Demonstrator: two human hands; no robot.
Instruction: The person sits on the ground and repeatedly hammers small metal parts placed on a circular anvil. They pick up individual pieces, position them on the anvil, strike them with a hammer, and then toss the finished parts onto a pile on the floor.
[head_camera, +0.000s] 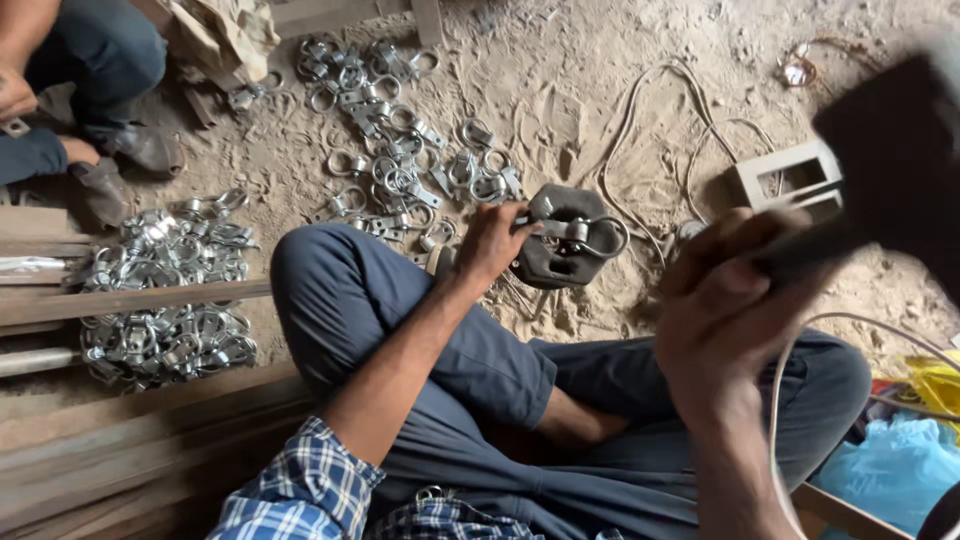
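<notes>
The left hand pinches a metal clamp and presses it on a dark block that lies on the sandy floor, just beyond the bent knee. The right hand is raised and clenched around the handle of a blurred dark hammer. More clamps lie scattered behind the block, and a bigger heap lies left. Another person's leg is at top left.

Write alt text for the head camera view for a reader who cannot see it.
A person sitting cross-legged on sandy ground steadies a metal clamp on a dark iron block with the left hand, while the right hand raises a blurred dark hammer. Piles of shiny clamps lie around.
</notes>
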